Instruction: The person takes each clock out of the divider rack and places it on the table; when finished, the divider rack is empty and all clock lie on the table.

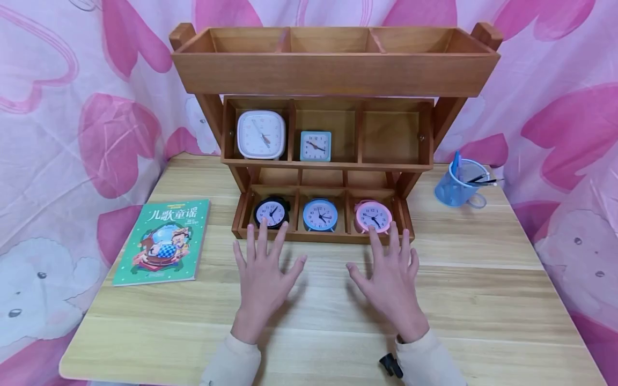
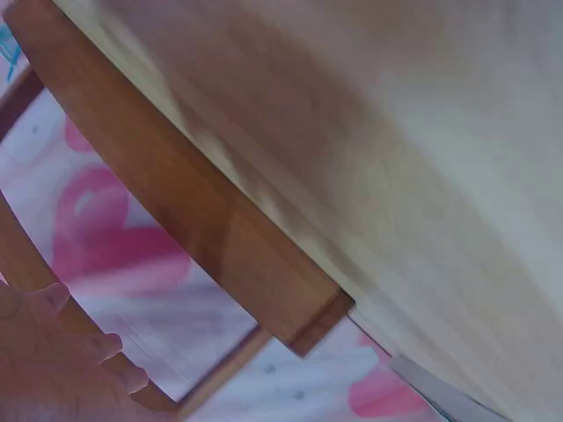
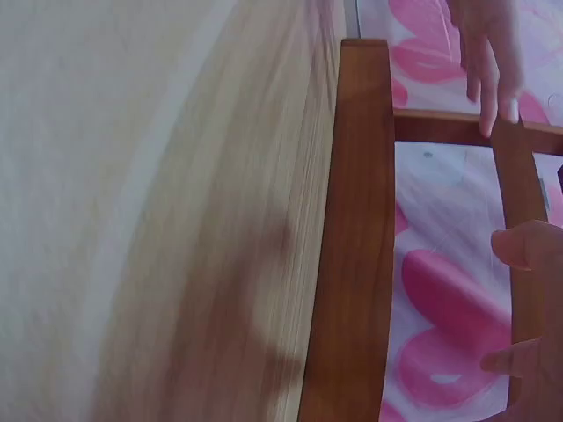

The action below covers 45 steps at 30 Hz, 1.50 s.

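five clocks sit in the wooden rack (image 1: 333, 161): three round ones in the bottom row, black clock (image 1: 272, 212), blue clock (image 1: 319, 215) and pink clock (image 1: 373, 216) in a compartment each, and two square ones above (white square clock (image 1: 261, 134) at 11 o'clock of the blue square clock (image 1: 316, 146) beside it). the left hand (image 1: 263, 273) lies flat on the worktop (image 1: 483, 289), grip apart, fingers spread, at 6 o'clock of the black clock. the right hand (image 1: 392, 276) lies the same, fingertips over the rack's front edge below the pink clock; one book (image 1: 161, 241) at 9 o'clock, one blue cup (image 1: 456, 187) at 2.
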Each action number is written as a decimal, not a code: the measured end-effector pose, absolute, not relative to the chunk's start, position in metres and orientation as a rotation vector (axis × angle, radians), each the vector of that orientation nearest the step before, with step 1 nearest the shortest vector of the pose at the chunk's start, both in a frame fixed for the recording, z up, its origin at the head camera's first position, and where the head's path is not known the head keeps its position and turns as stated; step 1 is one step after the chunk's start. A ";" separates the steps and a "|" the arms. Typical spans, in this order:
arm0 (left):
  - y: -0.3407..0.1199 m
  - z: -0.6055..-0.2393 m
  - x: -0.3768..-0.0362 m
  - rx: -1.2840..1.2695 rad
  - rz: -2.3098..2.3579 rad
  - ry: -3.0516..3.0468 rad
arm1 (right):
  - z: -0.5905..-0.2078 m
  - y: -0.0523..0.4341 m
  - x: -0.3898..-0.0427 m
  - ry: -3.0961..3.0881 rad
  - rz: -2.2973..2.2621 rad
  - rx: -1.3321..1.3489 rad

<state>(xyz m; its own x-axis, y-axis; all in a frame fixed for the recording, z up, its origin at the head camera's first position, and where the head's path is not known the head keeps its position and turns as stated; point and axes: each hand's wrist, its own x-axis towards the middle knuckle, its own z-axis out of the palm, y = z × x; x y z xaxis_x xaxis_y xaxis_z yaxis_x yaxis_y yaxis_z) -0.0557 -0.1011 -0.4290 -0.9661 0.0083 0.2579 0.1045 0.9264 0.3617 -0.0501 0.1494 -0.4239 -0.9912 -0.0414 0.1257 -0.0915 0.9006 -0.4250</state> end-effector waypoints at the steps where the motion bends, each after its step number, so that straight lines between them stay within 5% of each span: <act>1: -0.105 -0.428 -0.059 -0.067 -0.558 -2.844 | -0.424 0.151 -0.052 -2.954 0.681 0.102; 23: -0.205 -0.442 -0.142 0.167 -1.126 -2.872 | -0.444 0.181 -0.135 -3.027 0.940 0.052; 45: -0.207 -0.442 -0.148 0.258 -1.425 -2.878 | -0.434 0.171 -0.146 -2.839 0.988 0.017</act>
